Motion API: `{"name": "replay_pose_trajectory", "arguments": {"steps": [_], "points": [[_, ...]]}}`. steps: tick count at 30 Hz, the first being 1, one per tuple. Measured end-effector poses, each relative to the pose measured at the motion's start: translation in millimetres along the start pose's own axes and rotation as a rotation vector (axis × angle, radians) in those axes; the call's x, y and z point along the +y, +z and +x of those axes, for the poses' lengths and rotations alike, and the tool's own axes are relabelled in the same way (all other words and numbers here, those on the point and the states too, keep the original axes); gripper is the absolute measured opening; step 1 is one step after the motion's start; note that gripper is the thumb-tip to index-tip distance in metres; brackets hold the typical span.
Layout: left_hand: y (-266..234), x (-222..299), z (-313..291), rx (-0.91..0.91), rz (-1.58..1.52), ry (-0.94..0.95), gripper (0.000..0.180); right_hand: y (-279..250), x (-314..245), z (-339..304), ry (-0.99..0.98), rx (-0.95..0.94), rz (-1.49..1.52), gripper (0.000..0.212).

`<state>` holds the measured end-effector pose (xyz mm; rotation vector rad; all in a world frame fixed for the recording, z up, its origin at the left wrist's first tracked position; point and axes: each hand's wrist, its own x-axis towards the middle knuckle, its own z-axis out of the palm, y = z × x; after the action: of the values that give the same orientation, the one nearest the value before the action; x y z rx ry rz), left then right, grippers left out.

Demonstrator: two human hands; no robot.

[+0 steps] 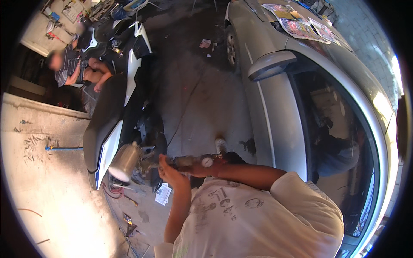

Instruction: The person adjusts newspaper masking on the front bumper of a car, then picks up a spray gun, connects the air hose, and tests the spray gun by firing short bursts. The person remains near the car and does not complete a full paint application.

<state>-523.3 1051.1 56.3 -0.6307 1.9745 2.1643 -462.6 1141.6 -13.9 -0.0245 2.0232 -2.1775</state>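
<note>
A spray gun with a pale metal cup (125,162) is in front of my body, its cup tilted out to the left beside the motorbike's tail. My left hand (171,173) is closed at the gun's metal fittings, fingers curled upward. Against my shirt, my right hand (195,169) wraps round the metal body (184,161) behind them. A round white dial (207,162) shows at the right wrist; I cannot tell whether it is a watch or a gauge. My fingers partly hide the fittings.
Left of me stands a black and white motorbike (114,103). A silver car (279,116) is close on my right, its mirror (271,65) jutting out and newspaper (297,26) on its hood. Another person (73,69) sits at far left. Paper (163,194) and a hose (122,195) lie on the floor.
</note>
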Motion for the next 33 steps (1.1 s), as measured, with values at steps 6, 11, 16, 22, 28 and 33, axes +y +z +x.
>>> {"name": "replay_pose_trajectory", "arguments": {"steps": [6,11,16,22,28,33], "points": [[25.2,5.5,2.7,0.144,0.015,-0.051,0.051,-20.0,44.2,23.8,0.175,-0.218,-0.134,0.042],[25.6,4.0,-0.2,0.151,-0.066,0.020,0.057,-11.9,67.8,28.4,-0.164,-0.184,0.495,0.047],[18.2,1.9,6.3,0.217,-0.052,0.035,0.062,-17.5,56.5,35.1,-0.030,-0.257,0.642,0.038],[13.6,-0.8,4.6,0.249,-0.097,0.077,0.063,-31.6,25.3,34.4,-0.257,-0.218,0.545,0.042],[-6.1,-6.7,7.3,0.451,-0.129,0.012,0.062,-24.9,45.6,36.8,-0.120,-0.534,-0.210,0.051],[-34.6,-40.1,31.3,0.605,-0.134,0.087,0.043,24.2,131.1,52.1,-0.801,-0.393,-0.735,0.050]]}}
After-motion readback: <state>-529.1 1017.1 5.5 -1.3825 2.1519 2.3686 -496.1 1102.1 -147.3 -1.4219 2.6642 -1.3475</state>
